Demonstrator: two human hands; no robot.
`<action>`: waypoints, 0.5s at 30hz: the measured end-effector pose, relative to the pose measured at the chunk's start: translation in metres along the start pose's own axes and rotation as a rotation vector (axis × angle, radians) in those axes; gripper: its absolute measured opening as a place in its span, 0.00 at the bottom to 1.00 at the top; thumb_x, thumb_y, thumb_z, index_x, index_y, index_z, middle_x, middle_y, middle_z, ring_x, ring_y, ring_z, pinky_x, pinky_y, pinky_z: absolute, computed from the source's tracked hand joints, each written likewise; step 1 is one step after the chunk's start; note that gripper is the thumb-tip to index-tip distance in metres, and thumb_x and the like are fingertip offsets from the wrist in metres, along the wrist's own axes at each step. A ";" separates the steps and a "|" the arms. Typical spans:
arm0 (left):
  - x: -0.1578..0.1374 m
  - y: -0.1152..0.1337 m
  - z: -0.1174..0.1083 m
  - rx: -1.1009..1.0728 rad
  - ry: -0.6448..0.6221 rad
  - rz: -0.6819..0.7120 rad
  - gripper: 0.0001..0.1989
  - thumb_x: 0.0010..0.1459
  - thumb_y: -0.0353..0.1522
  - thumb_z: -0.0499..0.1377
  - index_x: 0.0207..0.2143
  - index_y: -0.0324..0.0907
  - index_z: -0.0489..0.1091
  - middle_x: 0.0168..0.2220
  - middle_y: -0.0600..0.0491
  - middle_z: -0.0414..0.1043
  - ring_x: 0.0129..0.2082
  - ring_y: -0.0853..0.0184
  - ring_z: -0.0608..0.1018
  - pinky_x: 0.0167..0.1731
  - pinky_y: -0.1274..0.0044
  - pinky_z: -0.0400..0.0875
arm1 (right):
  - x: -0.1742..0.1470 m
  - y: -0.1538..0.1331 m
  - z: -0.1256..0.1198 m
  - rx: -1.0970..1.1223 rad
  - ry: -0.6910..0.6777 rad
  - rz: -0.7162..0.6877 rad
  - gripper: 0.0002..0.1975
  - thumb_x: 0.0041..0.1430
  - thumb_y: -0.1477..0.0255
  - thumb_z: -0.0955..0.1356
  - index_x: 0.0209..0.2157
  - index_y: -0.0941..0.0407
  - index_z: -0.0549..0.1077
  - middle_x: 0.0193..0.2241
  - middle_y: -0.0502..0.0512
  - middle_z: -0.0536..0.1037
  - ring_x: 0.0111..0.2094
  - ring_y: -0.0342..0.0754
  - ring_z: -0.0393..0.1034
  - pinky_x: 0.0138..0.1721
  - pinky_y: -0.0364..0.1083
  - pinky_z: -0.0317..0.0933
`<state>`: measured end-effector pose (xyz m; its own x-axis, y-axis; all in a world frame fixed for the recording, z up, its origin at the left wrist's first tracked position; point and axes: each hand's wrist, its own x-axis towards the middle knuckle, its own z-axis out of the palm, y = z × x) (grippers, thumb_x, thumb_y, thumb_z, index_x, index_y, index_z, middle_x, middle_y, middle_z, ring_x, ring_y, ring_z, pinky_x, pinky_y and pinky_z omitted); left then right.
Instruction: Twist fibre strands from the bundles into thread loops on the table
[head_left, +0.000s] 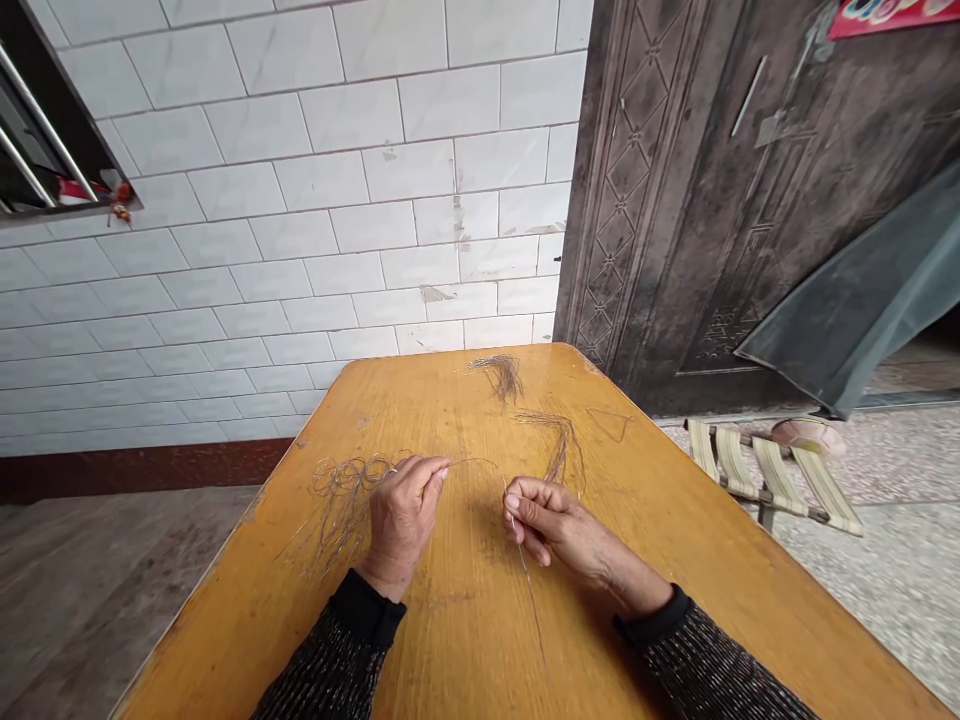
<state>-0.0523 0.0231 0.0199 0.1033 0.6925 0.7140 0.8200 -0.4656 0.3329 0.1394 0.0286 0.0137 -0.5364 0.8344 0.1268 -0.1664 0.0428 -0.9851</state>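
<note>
Over the middle of the wooden table [457,630], my left hand [406,515] pinches a thin wire [474,460] that sticks out to the right from its fingertips. My right hand [551,525] is closed on another thin wire [532,600], which hangs down toward the table's front. A small gap separates the two hands. Beside my left hand lies a tangled pile of looped wires [337,500]. Behind my right hand rests a bent bundle of brownish wires [562,445]. Farther back is another bunch of wires [501,375].
A white tiled wall [337,200] stands behind the table, with a dark carved door [712,200] to its right. On the floor at right is a folding stool with striped straps [776,475]. A barred window [52,130] is at upper left.
</note>
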 end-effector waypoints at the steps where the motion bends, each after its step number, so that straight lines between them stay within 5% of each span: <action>1: 0.000 0.000 -0.001 0.024 -0.011 0.012 0.10 0.58 0.30 0.49 0.35 0.41 0.69 0.31 0.50 0.72 0.33 0.67 0.73 0.34 0.77 0.66 | -0.001 -0.001 0.000 0.002 -0.009 0.004 0.16 0.53 0.61 0.63 0.21 0.58 0.62 0.16 0.44 0.66 0.11 0.33 0.51 0.16 0.38 0.43; 7: 0.003 0.005 -0.005 0.091 0.005 0.055 0.11 0.58 0.27 0.47 0.35 0.39 0.68 0.28 0.51 0.70 0.30 0.68 0.72 0.29 0.79 0.64 | -0.002 0.000 -0.005 0.029 -0.040 0.013 0.14 0.54 0.64 0.63 0.21 0.59 0.63 0.16 0.44 0.65 0.11 0.33 0.51 0.15 0.38 0.42; 15: 0.001 0.002 0.002 -0.072 0.013 -0.013 0.09 0.58 0.30 0.50 0.40 0.41 0.66 0.37 0.49 0.70 0.37 0.68 0.73 0.36 0.76 0.67 | 0.004 0.000 -0.007 -0.063 0.165 -0.017 0.17 0.50 0.60 0.65 0.19 0.58 0.63 0.14 0.43 0.65 0.10 0.33 0.53 0.14 0.37 0.44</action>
<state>-0.0497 0.0241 0.0195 0.0847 0.6917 0.7172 0.7787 -0.4950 0.3854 0.1433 0.0357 0.0132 -0.3899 0.9120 0.1277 -0.1188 0.0877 -0.9890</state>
